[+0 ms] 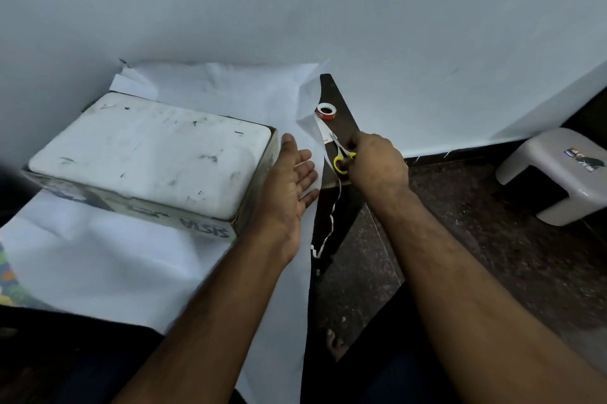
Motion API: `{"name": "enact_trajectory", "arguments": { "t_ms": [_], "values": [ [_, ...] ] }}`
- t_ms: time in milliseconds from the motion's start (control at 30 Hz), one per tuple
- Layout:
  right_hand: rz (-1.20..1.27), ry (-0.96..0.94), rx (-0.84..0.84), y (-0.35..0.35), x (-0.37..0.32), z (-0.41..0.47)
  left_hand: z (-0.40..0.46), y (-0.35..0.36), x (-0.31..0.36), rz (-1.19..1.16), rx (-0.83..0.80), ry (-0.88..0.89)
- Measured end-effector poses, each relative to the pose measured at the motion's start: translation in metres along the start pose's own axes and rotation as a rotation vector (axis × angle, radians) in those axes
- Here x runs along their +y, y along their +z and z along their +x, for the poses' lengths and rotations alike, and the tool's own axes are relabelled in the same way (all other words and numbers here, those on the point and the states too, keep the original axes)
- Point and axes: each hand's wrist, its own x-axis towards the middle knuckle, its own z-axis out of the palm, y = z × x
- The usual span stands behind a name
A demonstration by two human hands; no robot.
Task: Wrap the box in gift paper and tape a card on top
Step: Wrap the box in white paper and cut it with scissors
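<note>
On the table [341,127], a box [147,157] is sitting on a white sheet of paper [98,255], its white top facing up and one printed side facing the camera. Both forearms are reaching forward from the bottom edge. Just right of the box, the left hand [289,180] is hovering with fingers straight and spread, palm turned toward the right, holding nothing. Beside it, the right hand [377,163] is curling around the yellow handles of scissors [340,153], blades pointing away toward a tape roll [325,111] at the paper's edge. A thin paper strip [330,226] is dangling off the table. A grey stool [555,173] is standing on the floor, far right.
</note>
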Motion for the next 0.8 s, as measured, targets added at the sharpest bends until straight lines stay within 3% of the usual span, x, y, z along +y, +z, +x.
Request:
{"name": "enact_trajectory", "arguments": {
  "t_ms": [367,500,667,800],
  "values": [
    [-0.06,0.031,-0.111,0.001,-0.015,0.005,0.005,-0.013,0.011,0.151,-0.032,0.006],
    [-0.054,0.037,-0.029,-0.011,-0.011,-0.007,0.011,-0.012,0.013,0.137,-0.049,0.008],
    [0.198,-0.026,0.128,-0.045,-0.015,-0.039,0.01,-0.016,0.014,0.127,-0.049,-0.035],
    [0.506,-0.025,0.119,-0.049,-0.029,-0.098,0.012,-0.015,0.014,0.101,-0.026,-0.016]
  ]
}}
